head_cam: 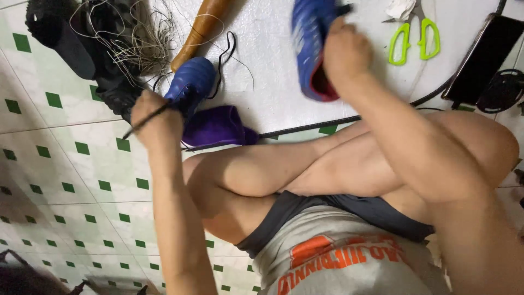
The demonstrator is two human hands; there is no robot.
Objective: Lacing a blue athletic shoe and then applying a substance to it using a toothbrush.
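My left hand (155,117) grips a blue sports shoe (191,82) at its opening, low over the floor, with a black lace running out past my fingers. My right hand (344,52) holds a second blue shoe (308,41) with a red lining, lifted above my crossed legs; my fingers wrap its heel opening. A purple cloth (215,127) lies just under the left shoe.
A tangle of thread and dark items (117,41) lies at the top left beside a wooden tool (199,30). Green-handled scissors (415,38) rest at the top right near a dark phone (483,57). White floor tiles carry green squares (82,147).
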